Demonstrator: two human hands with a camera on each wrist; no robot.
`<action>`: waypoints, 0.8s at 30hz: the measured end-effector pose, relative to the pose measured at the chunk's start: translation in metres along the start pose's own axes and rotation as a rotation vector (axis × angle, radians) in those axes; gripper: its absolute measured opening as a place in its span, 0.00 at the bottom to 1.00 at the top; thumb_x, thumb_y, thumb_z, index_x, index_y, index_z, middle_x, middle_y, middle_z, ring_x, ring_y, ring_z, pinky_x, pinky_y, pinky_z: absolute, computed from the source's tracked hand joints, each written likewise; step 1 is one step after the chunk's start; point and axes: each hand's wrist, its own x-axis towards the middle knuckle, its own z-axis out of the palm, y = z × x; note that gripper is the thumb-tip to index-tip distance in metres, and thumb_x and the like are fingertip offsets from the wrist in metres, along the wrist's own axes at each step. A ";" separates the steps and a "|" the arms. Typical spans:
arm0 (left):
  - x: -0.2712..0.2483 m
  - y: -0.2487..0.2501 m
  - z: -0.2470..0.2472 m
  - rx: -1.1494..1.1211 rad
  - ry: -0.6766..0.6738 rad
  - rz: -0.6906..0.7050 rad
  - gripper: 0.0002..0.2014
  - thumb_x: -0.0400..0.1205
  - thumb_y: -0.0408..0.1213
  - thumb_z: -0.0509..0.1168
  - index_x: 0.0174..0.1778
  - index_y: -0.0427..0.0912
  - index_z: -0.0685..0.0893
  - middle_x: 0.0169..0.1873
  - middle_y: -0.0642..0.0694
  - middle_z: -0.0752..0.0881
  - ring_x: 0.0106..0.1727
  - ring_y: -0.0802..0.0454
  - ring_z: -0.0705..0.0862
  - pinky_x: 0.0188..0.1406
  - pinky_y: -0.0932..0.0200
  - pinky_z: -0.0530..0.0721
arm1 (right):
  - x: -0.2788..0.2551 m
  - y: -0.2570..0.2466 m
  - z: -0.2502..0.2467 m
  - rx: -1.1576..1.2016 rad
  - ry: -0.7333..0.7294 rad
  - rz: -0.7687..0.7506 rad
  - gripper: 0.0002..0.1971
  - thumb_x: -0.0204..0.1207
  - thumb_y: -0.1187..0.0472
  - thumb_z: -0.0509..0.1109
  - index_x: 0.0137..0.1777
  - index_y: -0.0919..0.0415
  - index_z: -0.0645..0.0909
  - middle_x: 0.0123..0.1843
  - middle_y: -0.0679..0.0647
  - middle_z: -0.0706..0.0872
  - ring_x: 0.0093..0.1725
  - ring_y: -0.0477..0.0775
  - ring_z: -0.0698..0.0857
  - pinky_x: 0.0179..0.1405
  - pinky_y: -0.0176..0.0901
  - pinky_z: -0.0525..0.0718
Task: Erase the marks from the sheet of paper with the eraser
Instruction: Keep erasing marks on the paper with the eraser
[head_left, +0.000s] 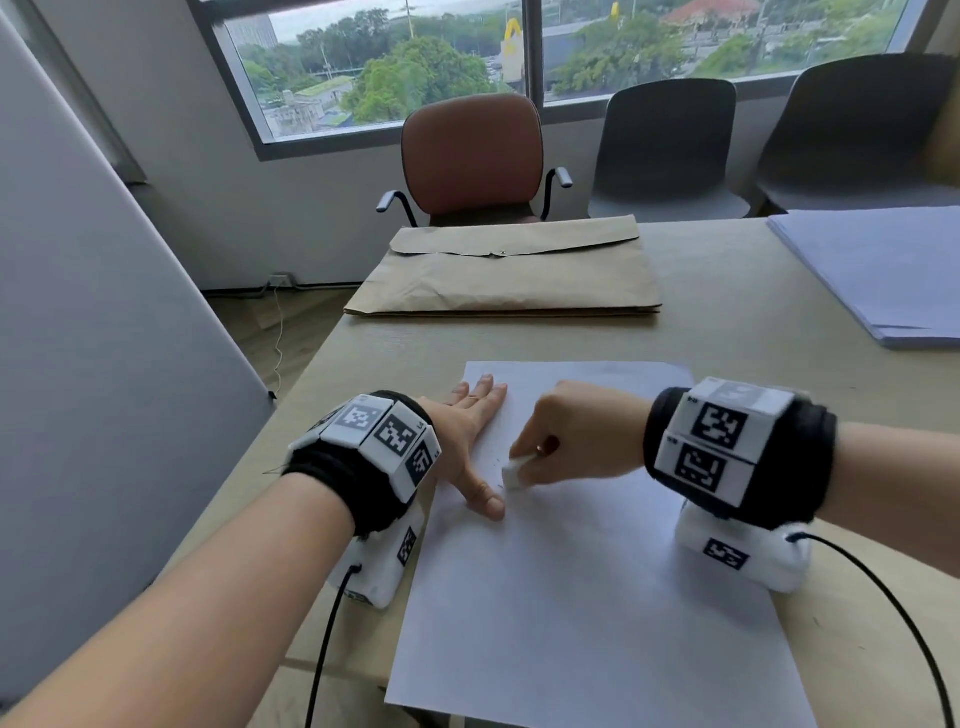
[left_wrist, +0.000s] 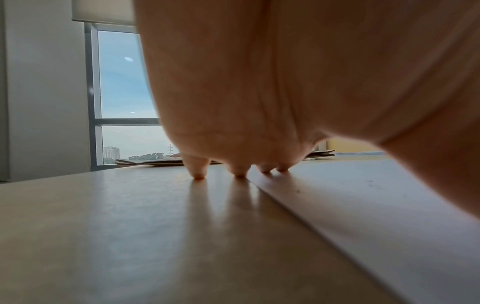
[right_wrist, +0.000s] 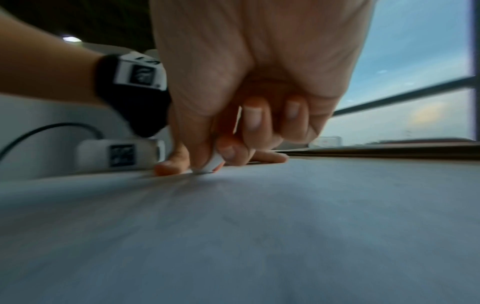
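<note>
A white sheet of paper (head_left: 587, 582) lies on the beige table (head_left: 727, 291) in front of me. My left hand (head_left: 467, 431) lies flat with straight fingers on the sheet's left edge, its thumb beside the eraser. My right hand (head_left: 561, 441) pinches a small white eraser (head_left: 516, 474) and presses its lower end on the paper. Faint grey specks show on the sheet beside the eraser. In the right wrist view the eraser (right_wrist: 214, 162) sits between thumb and curled fingers, touching the paper (right_wrist: 259, 226). The left wrist view shows my left fingertips (left_wrist: 198, 174) down at the paper's edge (left_wrist: 363, 216).
A large brown envelope (head_left: 509, 270) lies further back on the table. A stack of pale sheets (head_left: 883, 270) sits at the far right. A brown armchair (head_left: 470, 156) and two dark chairs (head_left: 670, 150) stand behind the table. The table's left edge drops to the floor.
</note>
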 end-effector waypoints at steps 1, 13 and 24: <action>0.000 0.000 0.000 -0.003 -0.002 -0.001 0.63 0.69 0.58 0.74 0.79 0.48 0.26 0.80 0.53 0.28 0.81 0.55 0.30 0.80 0.50 0.38 | 0.003 0.003 -0.003 -0.020 0.030 0.027 0.14 0.75 0.48 0.66 0.38 0.56 0.85 0.24 0.49 0.72 0.27 0.48 0.71 0.36 0.41 0.73; 0.000 0.000 0.000 -0.012 -0.002 -0.009 0.64 0.69 0.58 0.74 0.79 0.49 0.26 0.80 0.54 0.28 0.81 0.56 0.30 0.80 0.48 0.38 | 0.004 0.011 -0.005 -0.095 0.109 0.087 0.21 0.76 0.47 0.64 0.24 0.55 0.70 0.24 0.52 0.70 0.31 0.54 0.70 0.29 0.42 0.69; 0.001 0.001 -0.001 -0.008 -0.005 -0.008 0.64 0.69 0.57 0.74 0.79 0.49 0.26 0.80 0.53 0.28 0.81 0.55 0.30 0.80 0.49 0.38 | 0.000 0.017 -0.005 -0.066 0.114 0.061 0.19 0.76 0.48 0.64 0.27 0.57 0.73 0.23 0.52 0.70 0.32 0.56 0.69 0.34 0.45 0.74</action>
